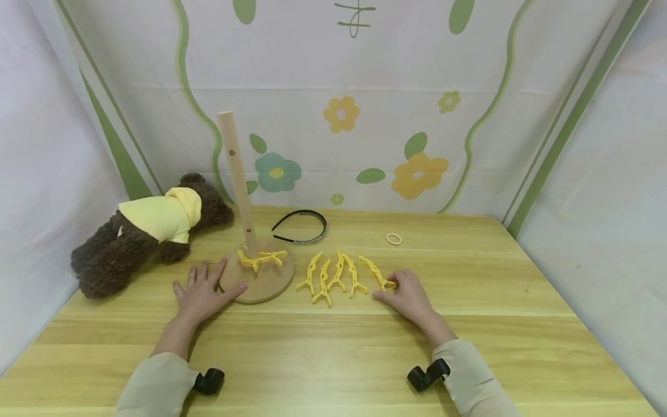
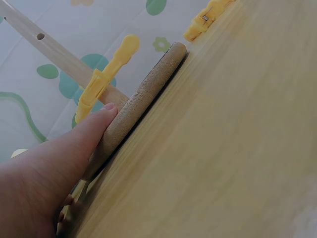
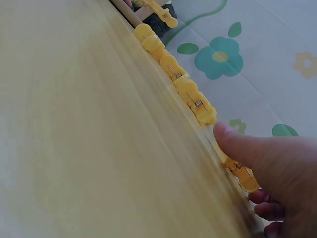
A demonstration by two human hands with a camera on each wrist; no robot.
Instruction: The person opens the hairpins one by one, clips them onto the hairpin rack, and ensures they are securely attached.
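My left hand (image 1: 200,295) rests with spread fingers at the left edge of a round wooden base (image 1: 266,289), its thumb lying on the top. A wooden post (image 1: 239,179) with holes rises from this base. One yellow hair clip (image 1: 268,256) lies on the base by the post's foot. My right hand (image 1: 409,295) is around the forked end of the rightmost yellow hair clip (image 1: 372,268), thumb and fingers apart on either side. In the right wrist view that hair clip (image 3: 242,173) is partly hidden behind the thumb.
Several more yellow hair clips (image 1: 339,272) lie in a row between the base and my right hand. Behind them are a black headband (image 1: 312,238) and a small pale ring (image 1: 394,238). A brown teddy bear (image 1: 109,246) in a yellow hoodie lies at the left.
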